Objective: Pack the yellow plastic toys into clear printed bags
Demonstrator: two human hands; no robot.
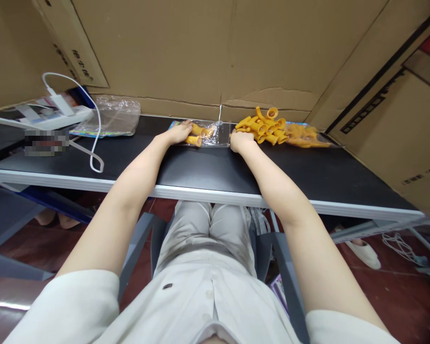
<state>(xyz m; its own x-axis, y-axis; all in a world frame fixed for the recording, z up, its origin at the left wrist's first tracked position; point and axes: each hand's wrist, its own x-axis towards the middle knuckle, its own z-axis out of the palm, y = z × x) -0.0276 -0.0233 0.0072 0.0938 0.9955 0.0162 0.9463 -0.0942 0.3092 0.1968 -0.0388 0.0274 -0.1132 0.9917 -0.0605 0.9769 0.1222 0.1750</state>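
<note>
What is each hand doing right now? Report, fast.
Left hand: open, resting on the clear bag.
Right hand: closed on the clear bag's edge.

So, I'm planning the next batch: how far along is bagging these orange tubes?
Done: a filled bag seems to lie far right. In hand: left hand and right hand hold a clear bag with a few tubes inside. Left: the loose tube pile and spare empty bags.

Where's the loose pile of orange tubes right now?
Head view: the orange tubes lie right of centre at the far edge of the black table, just beyond the right hand.
</note>
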